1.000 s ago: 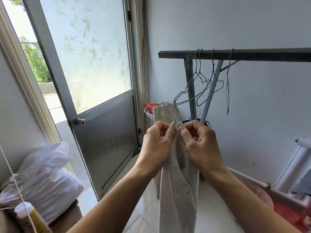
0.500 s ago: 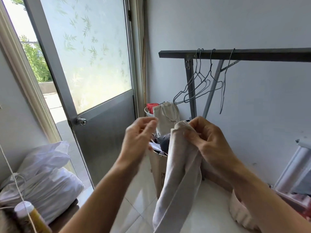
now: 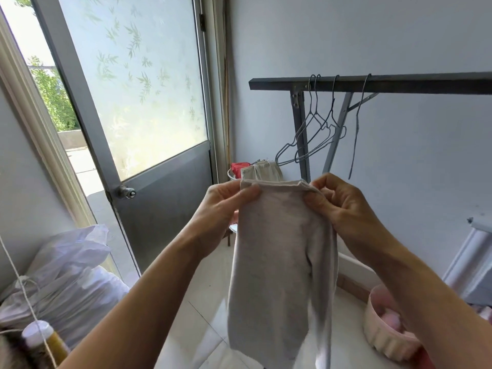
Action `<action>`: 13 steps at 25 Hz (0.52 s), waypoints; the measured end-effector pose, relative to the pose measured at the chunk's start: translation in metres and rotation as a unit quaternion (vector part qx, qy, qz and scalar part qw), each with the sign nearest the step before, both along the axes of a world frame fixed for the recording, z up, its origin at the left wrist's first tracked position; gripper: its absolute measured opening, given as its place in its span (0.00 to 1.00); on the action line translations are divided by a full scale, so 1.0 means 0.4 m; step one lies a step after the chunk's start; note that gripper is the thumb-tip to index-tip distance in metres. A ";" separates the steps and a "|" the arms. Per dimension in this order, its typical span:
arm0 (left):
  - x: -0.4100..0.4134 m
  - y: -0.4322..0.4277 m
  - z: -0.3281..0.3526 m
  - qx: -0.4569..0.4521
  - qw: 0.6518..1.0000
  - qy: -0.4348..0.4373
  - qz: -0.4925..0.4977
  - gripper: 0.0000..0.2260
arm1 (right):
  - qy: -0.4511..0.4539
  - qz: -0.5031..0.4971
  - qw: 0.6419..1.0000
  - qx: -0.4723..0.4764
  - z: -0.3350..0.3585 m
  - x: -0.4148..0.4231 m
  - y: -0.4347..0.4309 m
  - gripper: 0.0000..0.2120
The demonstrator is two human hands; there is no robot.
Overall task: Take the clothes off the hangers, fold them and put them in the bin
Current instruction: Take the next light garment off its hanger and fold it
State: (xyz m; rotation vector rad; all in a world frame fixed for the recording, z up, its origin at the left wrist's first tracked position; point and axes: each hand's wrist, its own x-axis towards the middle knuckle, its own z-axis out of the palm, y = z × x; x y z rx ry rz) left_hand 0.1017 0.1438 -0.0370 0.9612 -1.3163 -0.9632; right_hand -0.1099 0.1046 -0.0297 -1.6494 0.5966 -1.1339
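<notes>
Both hands raised at chest height, set apart, each pinching one top corner of a light grey garment (image 3: 282, 262). Left hand (image 3: 226, 206): thumb on the near face of the cloth, fingers curled behind it. Right hand (image 3: 343, 209): thumb and forefinger nip the folded corner, the other fingers loosely bent. The garment's top edge is stretched flat between the two grips and the rest hangs straight down in front of the person (lower end blurred). Behind it, bare wire hangers (image 3: 314, 134) hang from a dark metal rail (image 3: 399, 82) against the wall. A pink ribbed basket (image 3: 378, 331) stands on the tiled floor at lower right, partly hidden by the right forearm. At left, a half-glazed door (image 3: 159, 209) stands ajar, with white plastic bags (image 3: 72, 275) near it.
</notes>
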 end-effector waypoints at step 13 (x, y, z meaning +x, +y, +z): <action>-0.035 -0.057 0.090 -0.011 0.983 -0.184 -0.024 0.17 | 0.027 -0.025 0.999 -0.010 -0.006 -0.010 -0.031 0.05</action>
